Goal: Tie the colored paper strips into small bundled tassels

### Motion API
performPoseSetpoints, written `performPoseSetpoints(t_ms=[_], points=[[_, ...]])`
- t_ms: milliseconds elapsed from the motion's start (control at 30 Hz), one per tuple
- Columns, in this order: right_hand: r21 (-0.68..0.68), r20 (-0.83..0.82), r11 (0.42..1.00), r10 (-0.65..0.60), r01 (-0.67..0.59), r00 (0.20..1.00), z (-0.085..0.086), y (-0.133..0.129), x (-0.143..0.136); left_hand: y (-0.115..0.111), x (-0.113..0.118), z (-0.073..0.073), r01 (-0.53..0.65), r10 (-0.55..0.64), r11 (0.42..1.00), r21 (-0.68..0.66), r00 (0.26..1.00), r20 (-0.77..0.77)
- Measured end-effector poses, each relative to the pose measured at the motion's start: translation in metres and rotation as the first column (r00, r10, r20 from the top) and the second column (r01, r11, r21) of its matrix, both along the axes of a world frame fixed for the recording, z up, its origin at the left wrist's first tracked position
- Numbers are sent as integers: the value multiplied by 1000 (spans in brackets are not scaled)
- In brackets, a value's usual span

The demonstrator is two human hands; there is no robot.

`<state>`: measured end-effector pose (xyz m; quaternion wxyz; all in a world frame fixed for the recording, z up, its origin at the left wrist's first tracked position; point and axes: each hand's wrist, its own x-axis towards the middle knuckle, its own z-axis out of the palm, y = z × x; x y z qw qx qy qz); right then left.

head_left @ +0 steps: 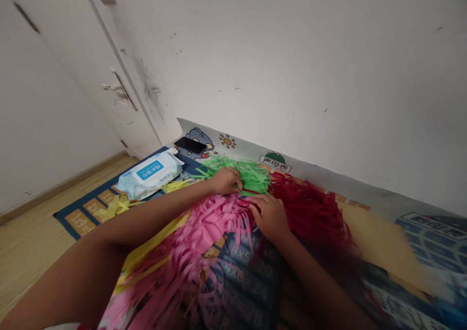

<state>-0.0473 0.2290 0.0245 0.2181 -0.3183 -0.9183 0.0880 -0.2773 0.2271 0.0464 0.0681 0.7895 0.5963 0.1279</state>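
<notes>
My left hand [226, 180] is closed, its fingers curled at the near edge of a bunch of green paper strips [251, 172]. What lies between its fingertips is hidden. My right hand [272, 217] is bent with thumb and forefinger together at the top end of the pink fringed paper strips [213, 218]. These pink strips trail down toward me, under and beside my left forearm. A thin red strip [251, 192] shows between the two hands. To the right of my right hand spreads a heap of red paper strips [310, 206].
A wet-wipes pack [151, 172] and a black phone [190, 145] lie at the back left. Yellow strips [120, 206] sit near the pack. The printed mat [251, 262] meets the white wall [292, 77]. Tan paper [383, 237] lies at right; a door [120, 92] stands left.
</notes>
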Motion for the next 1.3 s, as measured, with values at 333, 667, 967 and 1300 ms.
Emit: performPoseSetpoints(t_ms=[333,667,967,1300], points=[[151,154,988,-46,22,987,12,20,-12,3,5,1,8,-8,1000,-5,999,-31],[158,221,987,-38,2,974,16,35,-18,10,-5,-8,13,-11,999,-38,999,49],[149,230,989,-38,4,973,15,40,-22,13,-7,-12,21,-19,999,-43,998,67],[151,236,988,-40,4,971,11,42,-25,3,6,-7,19,-19,1000,7,1000,11]])
